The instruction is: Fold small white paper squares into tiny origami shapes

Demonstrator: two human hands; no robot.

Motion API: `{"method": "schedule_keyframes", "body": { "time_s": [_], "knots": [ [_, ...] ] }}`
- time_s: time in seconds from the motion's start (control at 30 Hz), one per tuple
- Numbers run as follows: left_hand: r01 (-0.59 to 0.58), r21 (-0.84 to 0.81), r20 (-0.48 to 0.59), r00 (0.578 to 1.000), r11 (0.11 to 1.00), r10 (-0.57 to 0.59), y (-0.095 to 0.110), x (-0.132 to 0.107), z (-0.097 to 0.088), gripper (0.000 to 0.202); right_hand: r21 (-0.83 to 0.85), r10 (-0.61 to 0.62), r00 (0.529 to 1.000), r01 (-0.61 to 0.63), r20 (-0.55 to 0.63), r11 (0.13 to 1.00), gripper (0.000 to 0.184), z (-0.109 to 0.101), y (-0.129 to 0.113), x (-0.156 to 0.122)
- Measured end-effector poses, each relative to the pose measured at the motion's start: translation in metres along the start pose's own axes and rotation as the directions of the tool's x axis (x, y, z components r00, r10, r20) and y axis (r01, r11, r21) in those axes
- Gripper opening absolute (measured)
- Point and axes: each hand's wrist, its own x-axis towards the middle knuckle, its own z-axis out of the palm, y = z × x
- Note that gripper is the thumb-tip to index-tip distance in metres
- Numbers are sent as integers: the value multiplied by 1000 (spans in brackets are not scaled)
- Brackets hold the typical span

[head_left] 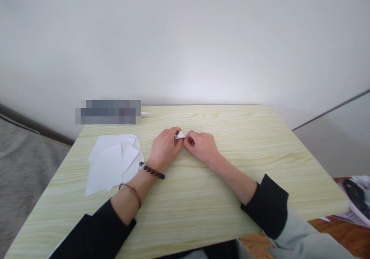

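A small folded piece of white paper (180,135) is held between my two hands, just above the middle of the table. My left hand (165,145) grips it from the left, thumb and fingers closed round its edge. From the right, my right hand (201,145) pinches the pointed tip of the paper with curled fingers. Part of the paper is hidden behind the left fingers. Left of my left wrist lies a loose pile of white paper sheets (108,166), overlapping at different angles.
The table (231,197) has a light wood-grain top and stands against a white wall (185,39). A blurred-out object (108,112) sits at the back left corner. On the floor at the right is a light purple basket (354,209) with things in it.
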Motion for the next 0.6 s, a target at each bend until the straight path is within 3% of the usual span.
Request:
{"method": "schedule_keyframes", "body": {
  "time_s": [0.13, 0.3, 0.47, 0.6],
  "knots": [
    [-34, -26, -16, 999, 999, 33, -1, 1, 1, 30, -16, 47, 999, -47, 15, 999, 22, -2, 0, 1],
    [-42, -45, -23, 999, 998, 42, -1, 1, 1, 33, -26, 15, 999, -14, 35, 1000, 23, -1, 2, 2],
    [-1, 6, 51, 999, 1000, 1, 2, 1, -1, 33, 11, -51, 998, 50, 38, 999, 23, -1, 3, 2],
    [25, -3, 92, 995, 1000, -25, 2, 3, -4, 24, -46, 4, 998, -1, 65, 999, 22, -3, 1, 2]
  ]
}}
